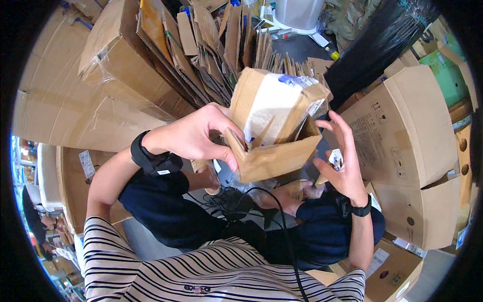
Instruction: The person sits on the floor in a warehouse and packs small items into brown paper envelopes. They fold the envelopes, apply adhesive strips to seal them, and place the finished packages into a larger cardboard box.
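Note:
A small cardboard box [281, 154] is raised over my knees, tilted, with its near side open or folded out. My left hand [211, 132] pinches its left edge between thumb and fingers. A white label or plastic sheet with blue print [269, 109] covers part of the box, along with brown tape. Just right of the box is my right hand [339, 158], its fingers spread and curved. A small whitish scrap [335, 158] lies against that palm; whether it is stuck or held is unclear. Both wrists wear black bands.
Flattened cardboard pieces [222, 41] stand packed beyond the box. Large cartons rise on the left [128, 71] and right [407, 143]. A black-wrapped roll [377, 49] leans at the upper right. Black cables [230, 205] and clear plastic lie between my feet. Another person [32, 215] is at far left.

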Demonstrator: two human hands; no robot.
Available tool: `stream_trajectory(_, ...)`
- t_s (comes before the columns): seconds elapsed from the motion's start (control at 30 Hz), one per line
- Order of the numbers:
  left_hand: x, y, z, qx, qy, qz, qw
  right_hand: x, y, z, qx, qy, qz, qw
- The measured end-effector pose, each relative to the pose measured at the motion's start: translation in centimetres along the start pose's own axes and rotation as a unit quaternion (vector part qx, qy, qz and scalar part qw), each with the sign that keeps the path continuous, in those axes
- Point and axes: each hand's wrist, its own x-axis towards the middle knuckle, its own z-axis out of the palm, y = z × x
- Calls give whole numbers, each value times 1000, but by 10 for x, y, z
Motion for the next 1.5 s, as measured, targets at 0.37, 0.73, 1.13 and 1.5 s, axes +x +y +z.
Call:
stream_trajectory(0.37,30,-9,48,566,-148,148,797,-1,1,-4,-279,79,-179,940)
stream_trajectory(0.73,42,-18,20,312,16,120,942,-10,14,-25,-184,21,-29,982)
stream_trajectory(1.13,27,-23,21,18,176,-86,980,-10,19,-27,-33,154,8,987)
stream_trajectory(1.5,38,-52,47,112,64,-93,987,-13,7,-7,427,141,196,871)
